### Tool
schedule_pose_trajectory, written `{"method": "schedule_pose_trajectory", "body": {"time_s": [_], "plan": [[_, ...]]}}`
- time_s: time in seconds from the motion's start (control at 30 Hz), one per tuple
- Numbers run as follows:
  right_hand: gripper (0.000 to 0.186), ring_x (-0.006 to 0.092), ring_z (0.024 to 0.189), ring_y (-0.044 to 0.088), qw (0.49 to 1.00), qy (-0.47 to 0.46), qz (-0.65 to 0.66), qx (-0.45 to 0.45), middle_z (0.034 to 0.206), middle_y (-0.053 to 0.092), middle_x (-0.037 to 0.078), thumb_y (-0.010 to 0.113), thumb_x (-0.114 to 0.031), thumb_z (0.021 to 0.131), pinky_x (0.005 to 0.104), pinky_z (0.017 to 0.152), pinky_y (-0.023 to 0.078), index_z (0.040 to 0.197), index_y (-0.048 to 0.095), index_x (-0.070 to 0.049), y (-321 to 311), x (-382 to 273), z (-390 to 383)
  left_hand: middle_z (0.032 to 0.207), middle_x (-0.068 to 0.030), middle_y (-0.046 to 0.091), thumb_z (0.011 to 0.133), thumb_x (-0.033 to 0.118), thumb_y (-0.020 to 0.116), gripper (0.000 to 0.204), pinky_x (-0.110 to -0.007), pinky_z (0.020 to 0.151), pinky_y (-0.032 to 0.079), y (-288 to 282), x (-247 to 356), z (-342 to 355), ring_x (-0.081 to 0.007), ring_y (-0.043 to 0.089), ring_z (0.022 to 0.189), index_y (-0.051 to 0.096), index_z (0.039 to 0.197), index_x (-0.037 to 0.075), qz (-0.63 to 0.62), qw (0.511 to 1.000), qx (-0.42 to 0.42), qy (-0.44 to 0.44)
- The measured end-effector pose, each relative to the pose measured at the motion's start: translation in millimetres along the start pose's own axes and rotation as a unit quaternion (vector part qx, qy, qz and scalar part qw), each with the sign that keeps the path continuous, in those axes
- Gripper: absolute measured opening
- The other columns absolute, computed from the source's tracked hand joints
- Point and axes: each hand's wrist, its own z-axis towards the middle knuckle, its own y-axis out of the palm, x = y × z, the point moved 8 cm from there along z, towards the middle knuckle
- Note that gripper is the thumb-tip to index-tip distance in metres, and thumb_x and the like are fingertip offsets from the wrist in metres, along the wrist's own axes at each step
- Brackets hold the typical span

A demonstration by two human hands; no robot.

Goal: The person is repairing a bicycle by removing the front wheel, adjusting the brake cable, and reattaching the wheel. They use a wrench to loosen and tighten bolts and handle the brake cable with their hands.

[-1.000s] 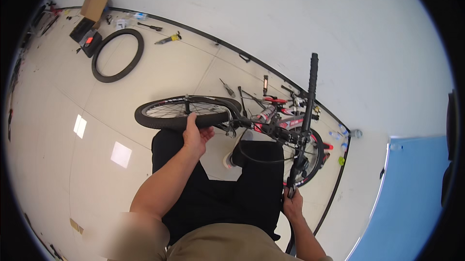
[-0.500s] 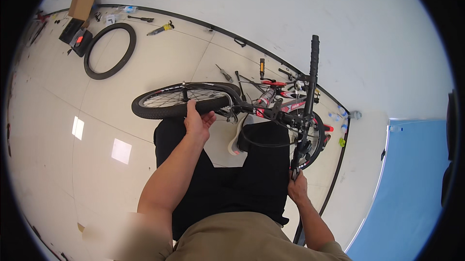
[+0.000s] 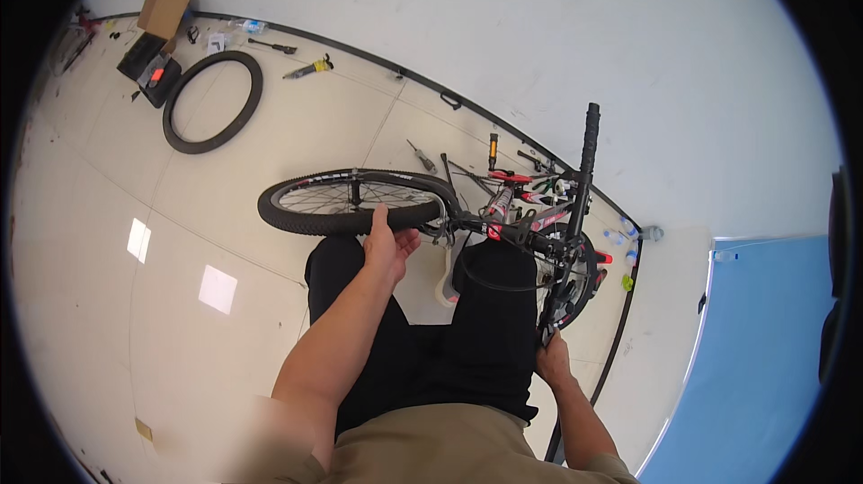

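Observation:
A bicycle lies across in front of my knees, its front wheel (image 3: pixel 310 225) on the left and its black handlebar (image 3: pixel 589 138) standing upright in the picture on the right. My left hand (image 3: pixel 389 250) is at the near side of the tyre, its thumb up against the rubber and its other fingers loosely apart. At the handlebar's lower end, my right hand (image 3: pixel 553 358) is closed round the handlebar grip, partly hidden. The red and black frame (image 3: pixel 496 210) runs away behind the fork. A rear wheel (image 3: pixel 584 282) shows partly behind the handlebar.
A loose tyre (image 3: pixel 256 93) lies on the tiled floor at the far left, beside an open cardboard box (image 3: pixel 166 9). Several tools lie about, including a yellow-handled tool (image 3: pixel 310 68) and a screwdriver (image 3: pixel 421 157). Small bottles (image 3: pixel 620 237) stand by the wall at right.
The view has shifted, so bicycle and floor things sit lower and slightly to the right. Both hands keep their places, the left at the tyre and the right on the handlebar grip.

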Motion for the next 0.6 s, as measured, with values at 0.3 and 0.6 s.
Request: {"method": "schedule_pose_trajectory", "body": {"time_s": [0.3, 0.6], "plan": [[0.04, 0.049, 0.1, 0.062, 0.989, -0.019, -0.089, -0.114, 0.101, 0.066, 0.031, 0.057, -0.007, 0.081, 0.0552, 0.087, 0.049, 0.12, 0.054, 0.003, 13, 13, 1, 0.076, -0.0089, 0.065, 0.091, 0.049, 0.059, 0.043, -0.037, 0.061, 0.056, -3, 3, 7, -0.0205, 0.063, 0.064, 0.063, 0.094, 0.006, 0.012, 0.999, 0.046, 0.011], [0.037, 0.0424, 0.096, 0.069, 0.987, -0.061, 0.097, -0.116, 0.096, 0.069, 0.032, 0.064, -0.015, 0.083, 0.0456, 0.082, 0.052, 0.111, 0.064, 0.011, 14, 2, 8, 0.075, -0.0075, 0.065, 0.088, 0.047, 0.062, 0.041, -0.034, 0.054, 0.056, -2, 4, 12, -0.0182, 0.063, 0.059, 0.062, 0.093, 0.006, -0.006, 0.999, 0.041, 0.015]]}}
